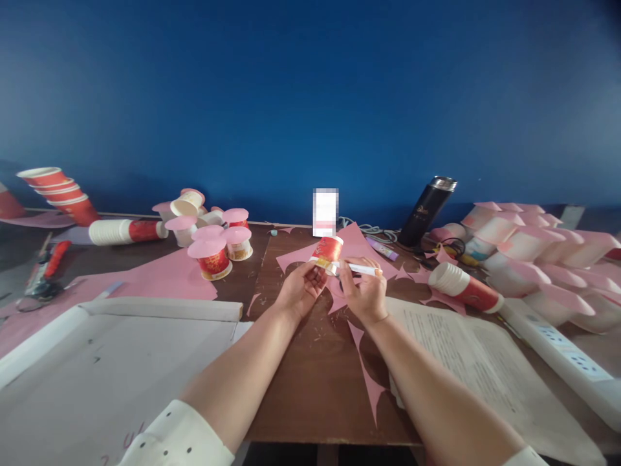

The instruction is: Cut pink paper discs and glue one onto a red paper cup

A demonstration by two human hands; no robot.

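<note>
Near the middle of the table, my left hand [303, 289] is closed on a red paper cup [329, 248] with a gold and white rim, tilted on its side. My right hand [363, 291] holds a white pen-like stick [363, 269], its tip against or very near the cup's rim. Around both hands lie pink paper scraps [358, 243]. Whether the stick's tip touches the cup is too small to tell.
Pink-topped cups [208, 252] stand to the left, beside stacked cups [129, 232]. At right are a cup stack [466, 287], a black flask [427, 210], a power strip [557, 353], printed paper [466, 362] and piled pink-topped cups [538, 259]. A white box lid [160, 310] lies front left.
</note>
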